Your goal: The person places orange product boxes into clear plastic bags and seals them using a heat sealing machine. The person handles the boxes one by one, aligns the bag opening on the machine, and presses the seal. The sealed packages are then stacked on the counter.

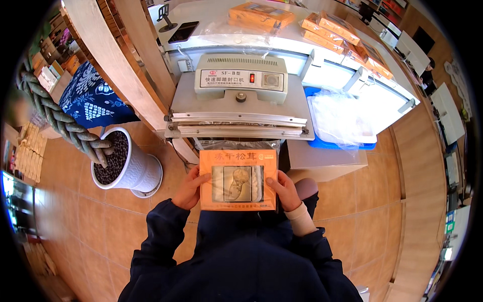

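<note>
The left hand (189, 188) and right hand (286, 191) grasp a box (237, 183) by its left and right edges, nearer than the sealer (241, 80).

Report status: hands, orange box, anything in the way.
Left hand and right hand gripping orange box by opposite sides. Plastic film showing beyond its far edge, toward sealing machine. No obstruction seen.

Bold characters (236, 156) top the box (238, 180), small print (236, 206) below; black lettering (229, 79) marks the sealer (241, 90), its lowest line (221, 84) seemingly blurred.
</note>
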Demonstrator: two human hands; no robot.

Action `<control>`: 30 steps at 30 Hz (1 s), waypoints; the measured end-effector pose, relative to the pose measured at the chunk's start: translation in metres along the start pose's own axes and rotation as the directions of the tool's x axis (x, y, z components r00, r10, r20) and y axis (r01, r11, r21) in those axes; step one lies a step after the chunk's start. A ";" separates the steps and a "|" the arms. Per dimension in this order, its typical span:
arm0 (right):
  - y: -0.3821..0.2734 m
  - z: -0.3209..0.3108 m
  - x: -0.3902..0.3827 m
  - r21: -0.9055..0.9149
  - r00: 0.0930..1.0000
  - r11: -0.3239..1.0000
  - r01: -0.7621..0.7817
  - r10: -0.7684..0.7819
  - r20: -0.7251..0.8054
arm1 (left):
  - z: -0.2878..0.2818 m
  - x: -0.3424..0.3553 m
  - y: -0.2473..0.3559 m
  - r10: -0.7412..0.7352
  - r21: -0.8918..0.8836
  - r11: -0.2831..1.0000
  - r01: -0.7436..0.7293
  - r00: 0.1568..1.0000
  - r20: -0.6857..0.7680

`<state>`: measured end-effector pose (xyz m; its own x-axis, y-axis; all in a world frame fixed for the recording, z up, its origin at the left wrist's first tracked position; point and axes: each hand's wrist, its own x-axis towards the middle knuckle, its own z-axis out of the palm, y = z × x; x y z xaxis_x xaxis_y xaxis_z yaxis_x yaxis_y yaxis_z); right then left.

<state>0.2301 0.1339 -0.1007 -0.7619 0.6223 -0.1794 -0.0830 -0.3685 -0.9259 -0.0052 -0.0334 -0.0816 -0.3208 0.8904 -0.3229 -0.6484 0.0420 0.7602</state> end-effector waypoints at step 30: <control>-0.161 -0.115 0.044 -0.844 0.741 0.401 0.357 -0.672 -0.006 | -0.008 -0.021 0.013 0.192 0.067 0.979 -0.193 0.981 0.032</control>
<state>0.2843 0.3001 0.0024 -0.5045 0.7127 0.4873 0.2371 0.6571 -0.7156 -0.0126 -0.0552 -0.0694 -0.4171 0.8959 -0.1532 -0.5266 -0.1008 0.8441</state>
